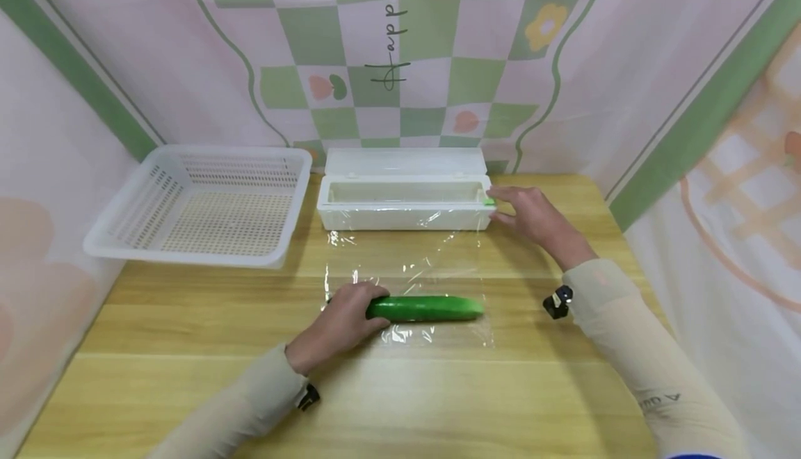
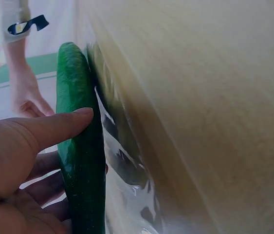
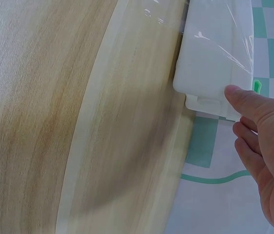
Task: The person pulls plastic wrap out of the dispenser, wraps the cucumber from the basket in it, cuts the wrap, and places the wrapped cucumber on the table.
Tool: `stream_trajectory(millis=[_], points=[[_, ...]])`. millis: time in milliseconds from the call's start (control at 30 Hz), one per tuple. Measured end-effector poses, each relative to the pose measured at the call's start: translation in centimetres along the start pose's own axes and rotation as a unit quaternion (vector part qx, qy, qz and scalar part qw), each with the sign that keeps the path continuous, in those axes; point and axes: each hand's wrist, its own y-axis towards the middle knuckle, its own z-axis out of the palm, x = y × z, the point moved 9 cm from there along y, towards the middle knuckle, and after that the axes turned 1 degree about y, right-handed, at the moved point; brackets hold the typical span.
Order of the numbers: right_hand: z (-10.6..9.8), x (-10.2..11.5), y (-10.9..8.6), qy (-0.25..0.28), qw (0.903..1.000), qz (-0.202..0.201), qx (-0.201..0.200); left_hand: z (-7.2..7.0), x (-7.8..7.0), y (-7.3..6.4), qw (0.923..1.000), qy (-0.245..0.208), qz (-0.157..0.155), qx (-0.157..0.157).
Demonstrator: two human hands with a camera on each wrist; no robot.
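My left hand (image 1: 347, 316) grips the left part of a green cucumber (image 1: 432, 308), thumb on the near side. The cucumber lies crosswise on a sheet of clear cling film (image 1: 407, 275) over the wooden table. From there the film runs back to a white cling film dispenser (image 1: 350, 220), whose lid (image 1: 407, 162) stands raised. My right hand (image 1: 535, 215) holds the dispenser's right end, beside a small green piece (image 1: 489, 202). In the right wrist view its thumb (image 3: 241, 95) presses the corner, with the other fingers curled at the end.
A white plastic basket (image 1: 290, 215) with slotted sides stands at the back left of the wooden table (image 1: 438, 403). Right behind the dispenser hangs a checked cloth (image 1: 428, 35). More cloth closes off the left and right sides.
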Motion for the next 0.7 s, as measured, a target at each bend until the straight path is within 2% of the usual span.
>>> stream_trajectory(millis=[367,567,700], points=[[0.2,-0.2,0.1,-0.01,0.998,0.033,0.052,0.2,0.2,0.0,0.9997,0.024,0.007,-0.005],[-0.6,0.5,-0.2,-0.019,0.9985,0.014,0.05,0.2,0.3,-0.1,0.9995,0.031,0.006,-0.001],[-1.4,1.6,-0.5,-0.022,0.999,-0.009,0.039,-0.1,0.2,-0.3,0.9992,0.038,0.011,-0.009]])
